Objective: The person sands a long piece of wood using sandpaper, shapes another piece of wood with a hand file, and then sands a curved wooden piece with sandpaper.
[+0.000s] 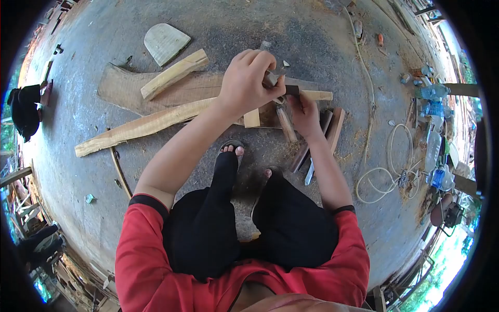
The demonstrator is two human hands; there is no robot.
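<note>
Dark rectangular block [292, 90] sits between our two hands, at the fingertips of our right hand [306, 117] and just beside the thumb of our left hand [248, 77]. Our left fingers are curled closed around a small grey piece [270, 79]; whether that piece and the block belong to one tool, we cannot tell, since our fingers hide much of both. Our right hand grips the block from its near side, fingers partly out of sight.

To handle this well, we would do best to hold both pieces firmly but lightly, with the block level and our fingertips off any edge. We should also mind the pale, blade-like piece [310, 174] lying beside our right forearm.

Our left arm reaches forward and inward, elbow bent outward, passing above the long pale wooden strip [150, 124]. Our right arm runs straighter, its hand nearer to us than the left. Just left of our right hand lies a short wooden stick [286, 125], and on the near side of our left hand lies a small pale wood block [252, 118].
</note>
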